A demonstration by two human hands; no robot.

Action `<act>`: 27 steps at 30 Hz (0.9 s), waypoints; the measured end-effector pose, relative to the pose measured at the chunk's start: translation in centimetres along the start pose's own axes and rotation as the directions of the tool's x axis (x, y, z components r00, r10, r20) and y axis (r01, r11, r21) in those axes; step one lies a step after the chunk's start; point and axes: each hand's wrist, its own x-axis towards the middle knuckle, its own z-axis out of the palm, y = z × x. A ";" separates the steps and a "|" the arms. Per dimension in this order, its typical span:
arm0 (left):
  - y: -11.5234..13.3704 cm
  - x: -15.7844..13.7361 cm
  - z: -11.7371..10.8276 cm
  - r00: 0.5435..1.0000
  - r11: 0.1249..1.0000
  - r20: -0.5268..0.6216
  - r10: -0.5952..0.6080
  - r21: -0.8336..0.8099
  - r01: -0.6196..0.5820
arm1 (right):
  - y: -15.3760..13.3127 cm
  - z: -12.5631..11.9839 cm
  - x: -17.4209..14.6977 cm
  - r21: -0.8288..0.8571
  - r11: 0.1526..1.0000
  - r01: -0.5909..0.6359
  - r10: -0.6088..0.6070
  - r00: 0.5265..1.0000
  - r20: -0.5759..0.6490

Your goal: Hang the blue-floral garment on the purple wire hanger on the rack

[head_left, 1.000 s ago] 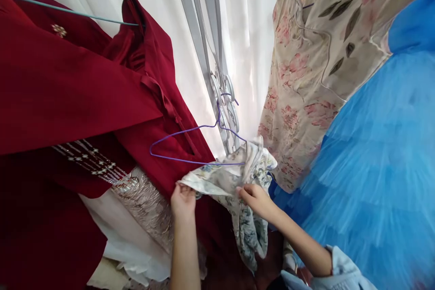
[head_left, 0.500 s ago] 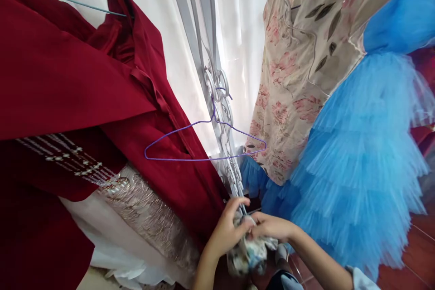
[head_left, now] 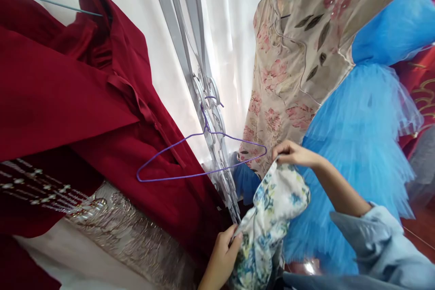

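Observation:
A white cloth garment with blue and yellow-green flowers (head_left: 272, 215) is stretched between my two hands; its exact kind I cannot make out. My left hand (head_left: 222, 253) pinches its lower left edge at the bottom of the view. Higher and to the right, my right hand (head_left: 295, 154) grips the upper corner, fingers closed on the fabric. Just above and left of the cloth, a purple wire hanger (head_left: 200, 175) hangs bare from a white metal rack (head_left: 200, 31). Neither hand touches the hanger.
A dark red garment (head_left: 112, 136) with beaded trim hangs on the left. To the right hang a beige flowered dress (head_left: 292, 63) and a blue tiered tulle dress (head_left: 350, 145). White curtain (head_left: 231, 18) covers the back; reddish tiles (head_left: 421, 226) show at lower right.
The flowered cloth, bunched low between both hands before, is now spread out. My right hand has moved up and right with its corner; my left hand has lowered slightly. The view has shifted.

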 end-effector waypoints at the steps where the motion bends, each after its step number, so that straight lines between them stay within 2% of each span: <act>1: 0.8 0.1 0.0 1.000 1.000 -0.003 0.012 -0.014 -0.012 | -0.8 -1.4 1.5 0.007 0.999 0.045 -0.044 0.998 -0.048; 4: 3.0 0.2 -0.1 0.999 0.990 0.001 0.054 -0.128 -0.053 | -3.0 -3.4 6.1 0.043 0.981 0.190 -0.185 0.976 -0.111; 6: 3.5 -0.2 -0.5 0.994 0.966 -0.107 -0.005 -0.259 -0.024 | -4.0 -2.8 9.0 0.102 0.969 0.225 -0.221 0.974 -0.047; 8: 2.9 -0.9 -1.5 0.962 0.923 -0.243 -0.126 -0.385 0.023 | -4.2 -1.2 11.0 0.176 0.972 0.158 -0.174 0.982 0.078; 10: 1.6 -1.6 -3.4 0.918 0.900 -0.339 -0.206 -0.435 0.041 | -3.9 0.6 12.1 0.247 0.967 0.059 -0.107 0.976 0.189; 12: 0.6 -1.7 -6.7 0.901 0.931 -0.389 -0.191 -0.364 0.040 | -3.2 1.7 12.2 0.322 0.946 0.013 -0.090 0.970 0.225; 14: 0.8 -1.1 -11.3 0.913 0.980 -0.388 -0.121 -0.195 0.047 | -2.6 2.0 11.7 0.376 0.927 0.010 -0.096 0.973 0.211; 16: 2.7 0.3 -16.6 0.955 1.000 -0.295 -0.015 -0.001 0.015 | -2.4 1.5 11.0 0.380 0.925 0.006 -0.091 0.974 0.207; 18: 6.2 2.4 -21.4 0.961 0.979 -0.256 0.107 0.197 -0.057 | -2.6 0.9 10.4 0.359 0.933 -0.001 -0.082 0.973 0.216; 19: 8.4 3.5 -23.4 0.943 0.949 -0.279 0.181 0.300 -0.094 | -2.8 0.7 10.2 0.351 0.936 -0.001 -0.079 0.974 0.213; 20: 10.6 4.6 -24.9 0.903 0.908 -0.334 0.271 0.401 -0.124 | -3.0 0.5 9.9 0.343 0.939 0.001 -0.075 0.976 0.203; 21: 12.7 5.8 -26.0 0.833 0.868 -0.415 0.365 0.475 -0.144 | -3.3 0.5 9.7 0.338 0.941 0.004 -0.072 0.979 0.189; 23: 16.1 7.7 -26.5 0.635 0.842 -0.572 0.519 0.469 -0.266 | -3.7 0.6 9.2 0.348 0.938 0.011 -0.068 0.986 0.150; 25: 17.9 9.1 -25.2 0.585 0.825 -0.582 0.565 0.400 -0.399 | -3.7 1.0 8.5 0.372 0.928 0.017 -0.066 0.991 0.118; 26: 18.3 9.5 -24.1 0.590 0.818 -0.570 0.571 0.333 -0.470 | -3.7 1.3 8.1 0.390 0.921 0.020 -0.065 0.993 0.103; 27: 18.6 10.0 -23.0 0.620 0.810 -0.541 0.568 0.234 -0.538 | -3.6 1.6 7.7 0.411 0.911 0.023 -0.065 0.994 0.090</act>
